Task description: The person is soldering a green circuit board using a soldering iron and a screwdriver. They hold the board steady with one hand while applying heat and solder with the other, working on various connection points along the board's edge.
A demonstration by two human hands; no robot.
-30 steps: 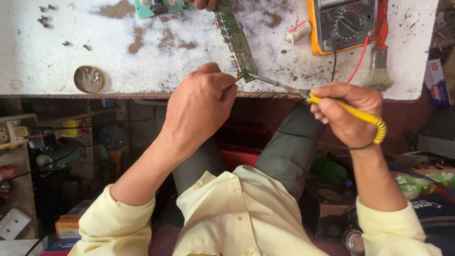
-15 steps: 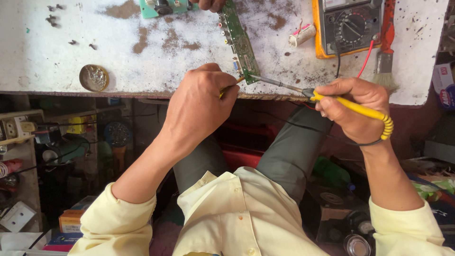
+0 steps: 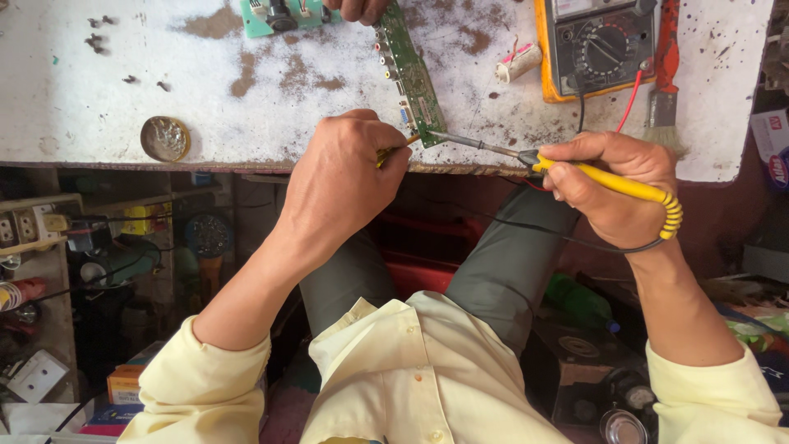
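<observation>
The right hand (image 3: 612,185) grasped a yellow-handled soldering iron (image 3: 575,168), its tip touching the near end of a green circuit board (image 3: 411,70) that lay on the stained white bench (image 3: 99,99). The left hand (image 3: 349,177) was clenched on a thin yellow tool (image 3: 400,145) beside that tip. A multimeter (image 3: 596,45), a brush (image 3: 662,115) and a round tin (image 3: 165,138) lay nearby.

Glossy yellow plastic soldering iron (image 3: 608,182) (metal tip), rough, stained white worktop (image 3: 123,115)
</observation>
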